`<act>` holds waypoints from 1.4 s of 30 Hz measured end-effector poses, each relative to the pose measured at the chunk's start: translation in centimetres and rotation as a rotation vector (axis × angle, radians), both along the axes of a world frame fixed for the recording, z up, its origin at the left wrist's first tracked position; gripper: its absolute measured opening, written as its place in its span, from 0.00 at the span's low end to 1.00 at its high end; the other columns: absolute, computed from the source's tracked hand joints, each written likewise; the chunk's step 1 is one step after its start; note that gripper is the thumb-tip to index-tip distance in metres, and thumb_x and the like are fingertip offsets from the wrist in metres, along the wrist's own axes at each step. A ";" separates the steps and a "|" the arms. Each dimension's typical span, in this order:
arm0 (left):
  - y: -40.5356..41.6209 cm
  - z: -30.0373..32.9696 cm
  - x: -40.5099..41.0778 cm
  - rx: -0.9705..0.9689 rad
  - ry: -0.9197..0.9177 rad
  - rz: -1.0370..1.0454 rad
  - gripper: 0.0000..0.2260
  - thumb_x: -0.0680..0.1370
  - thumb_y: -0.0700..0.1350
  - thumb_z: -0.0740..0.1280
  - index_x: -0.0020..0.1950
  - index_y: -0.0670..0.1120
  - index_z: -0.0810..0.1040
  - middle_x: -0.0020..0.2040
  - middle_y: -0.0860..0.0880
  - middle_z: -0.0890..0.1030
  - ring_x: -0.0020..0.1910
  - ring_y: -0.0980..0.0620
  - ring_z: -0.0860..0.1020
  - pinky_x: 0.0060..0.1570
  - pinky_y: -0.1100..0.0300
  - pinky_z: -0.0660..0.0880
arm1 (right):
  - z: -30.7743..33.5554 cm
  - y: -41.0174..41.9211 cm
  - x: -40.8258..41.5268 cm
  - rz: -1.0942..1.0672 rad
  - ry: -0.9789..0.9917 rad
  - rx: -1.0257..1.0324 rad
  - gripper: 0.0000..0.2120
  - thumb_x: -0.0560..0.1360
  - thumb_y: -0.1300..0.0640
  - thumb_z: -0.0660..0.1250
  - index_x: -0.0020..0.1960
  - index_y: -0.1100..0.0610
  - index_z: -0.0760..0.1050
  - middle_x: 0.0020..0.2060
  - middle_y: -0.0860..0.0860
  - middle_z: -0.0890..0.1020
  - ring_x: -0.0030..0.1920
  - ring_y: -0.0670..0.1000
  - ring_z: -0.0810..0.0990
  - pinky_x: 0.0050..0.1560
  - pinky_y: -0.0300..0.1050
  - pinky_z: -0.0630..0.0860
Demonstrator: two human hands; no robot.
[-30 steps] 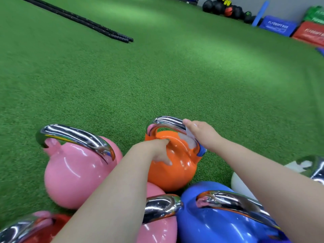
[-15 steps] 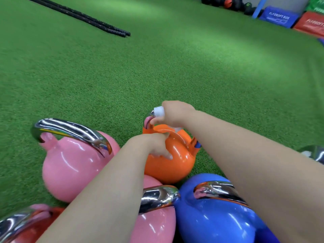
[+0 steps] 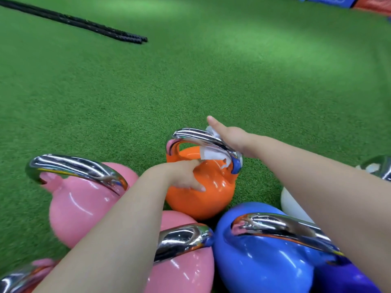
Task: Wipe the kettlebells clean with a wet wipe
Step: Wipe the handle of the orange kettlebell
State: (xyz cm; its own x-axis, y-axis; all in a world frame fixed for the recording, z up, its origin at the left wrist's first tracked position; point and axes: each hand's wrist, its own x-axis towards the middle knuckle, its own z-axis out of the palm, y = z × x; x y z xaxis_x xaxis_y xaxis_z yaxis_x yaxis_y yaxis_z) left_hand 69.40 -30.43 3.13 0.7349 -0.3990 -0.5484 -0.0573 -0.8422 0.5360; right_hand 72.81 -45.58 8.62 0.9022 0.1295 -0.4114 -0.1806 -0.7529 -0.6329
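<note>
The right hand (image 3: 229, 136) is gripping the wet wipe (image 3: 212, 154) around the chrome handle of the orange kettlebell (image 3: 203, 191) on the turf, while the left hand (image 3: 184, 176) is pressing its body with relaxed fingers — the wipe could be slipping off, because it is bunching at one end.

Glossy kettlebells (image 3: 201, 187) cluster at the near edge of the green turf floor (image 3: 211, 81); black ropes (image 3: 84, 24) lie toward its far left corner.

I see my 2 bare forearms reaching forward. My left hand (image 3: 186, 176) rests with fingers spread and bent. My right hand (image 3: 230, 137) grips, thumb pointing straight out.
</note>
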 end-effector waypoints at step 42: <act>-2.6 -0.5 -0.4 -0.047 -0.380 0.046 0.25 0.72 0.40 0.72 0.67 0.41 0.69 0.61 0.41 0.70 0.49 0.53 0.67 0.43 0.73 0.61 | 0.5 -2.3 -1.3 0.187 -0.037 0.206 0.26 0.80 0.39 0.45 0.39 0.55 0.71 0.26 0.49 0.73 0.16 0.38 0.67 0.19 0.29 0.62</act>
State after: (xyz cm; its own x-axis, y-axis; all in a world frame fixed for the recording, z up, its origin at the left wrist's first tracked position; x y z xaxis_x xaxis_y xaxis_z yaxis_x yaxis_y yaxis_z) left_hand 69.04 -33.04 2.58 0.9000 -0.3790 -0.2154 -0.2219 -0.8236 0.5219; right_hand 71.49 -47.84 9.08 0.8685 0.3729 -0.3266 -0.0243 -0.6261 -0.7794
